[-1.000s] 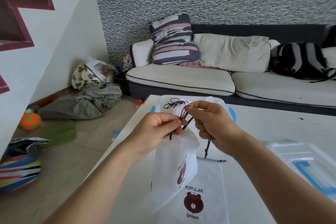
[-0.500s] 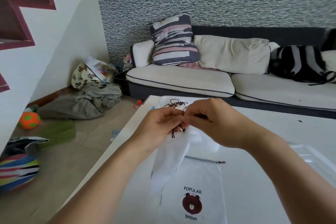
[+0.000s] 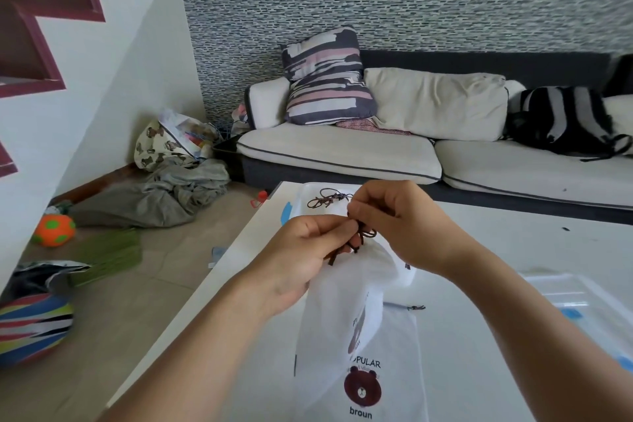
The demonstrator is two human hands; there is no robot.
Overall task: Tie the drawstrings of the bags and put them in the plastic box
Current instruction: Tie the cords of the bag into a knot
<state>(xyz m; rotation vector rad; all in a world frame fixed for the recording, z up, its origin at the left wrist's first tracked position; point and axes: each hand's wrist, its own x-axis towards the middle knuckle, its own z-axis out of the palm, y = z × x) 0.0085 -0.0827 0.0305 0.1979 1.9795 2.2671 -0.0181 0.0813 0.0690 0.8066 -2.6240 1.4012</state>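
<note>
White cloth bags numbered two near the counter [image 3: 479, 250]: one bag [image 3: 346, 291] hung above it, one flat bag [image 3: 394, 387] lay on it reading "POPULAR" and "broun". Both hands, the left hand [image 3: 305, 257] and right hand [image 3: 397, 219], pinched the brown drawstring [image 3: 363, 236]. One plastic box [image 3: 308, 202] sat at the counter's far edge.

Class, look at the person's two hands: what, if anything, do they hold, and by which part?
Both the left hand and the right hand pinch the dark brown drawstring at the gathered mouth of the white fabric bag, which hangs below them.
</note>
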